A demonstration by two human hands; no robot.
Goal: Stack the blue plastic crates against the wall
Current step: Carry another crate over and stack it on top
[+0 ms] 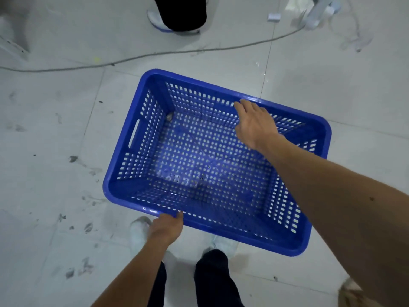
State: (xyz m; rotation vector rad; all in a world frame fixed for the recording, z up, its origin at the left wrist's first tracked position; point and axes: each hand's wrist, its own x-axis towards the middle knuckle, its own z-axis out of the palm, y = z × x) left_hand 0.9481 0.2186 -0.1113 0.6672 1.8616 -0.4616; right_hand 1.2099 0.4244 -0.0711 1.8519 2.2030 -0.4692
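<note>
One blue plastic crate (137, 171) with perforated walls and floor fills the middle of the head view, open side up and empty. My left hand (167, 228) grips its near long rim, fingers curled under the edge. My right hand (254, 125) reaches across the inside to the far long rim, fingertips hooked on it. The crate sits turned at an angle over the tiled floor, just in front of my feet. I cannot tell whether it rests on the floor or is lifted. No other crate and no wall are in view.
Another person's dark trouser leg and white shoe (174, 18) stand at the top centre. A grey cable (155, 55) runs across the floor behind the crate. White plastic scraps (318, 14) lie at the top right. The tiles are scuffed with dark marks.
</note>
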